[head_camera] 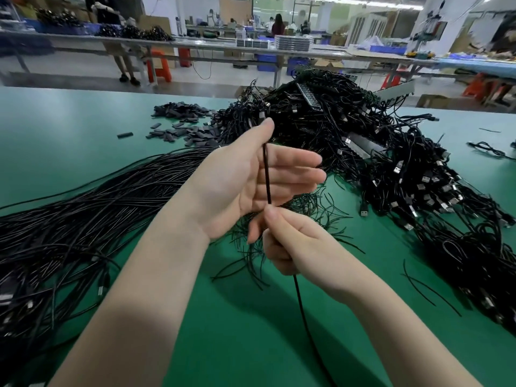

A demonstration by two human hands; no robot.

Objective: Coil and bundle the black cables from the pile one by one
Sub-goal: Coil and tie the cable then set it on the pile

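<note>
One broad green work mat (83, 129) carries everything I log; largest on it, the tangled heap of black USB-ended cables (377, 152) at upper right, my supply; next, the long combed-out sheaf of straight black cables (83, 208) at left, laid parallel, I judge, for easy picking; then a scatter of small dark grey sleeves (181, 121) behind it. Left hand (237, 185): palm up, four fingers straight, thumb pressing one thin black cable (266, 174) against the forefinger, serving as a former for coiling. Right hand (282, 241): fingers curled, pinching that cable just below the left palm, its length trailing down toward me; coiling barely begun, I judge.
</note>
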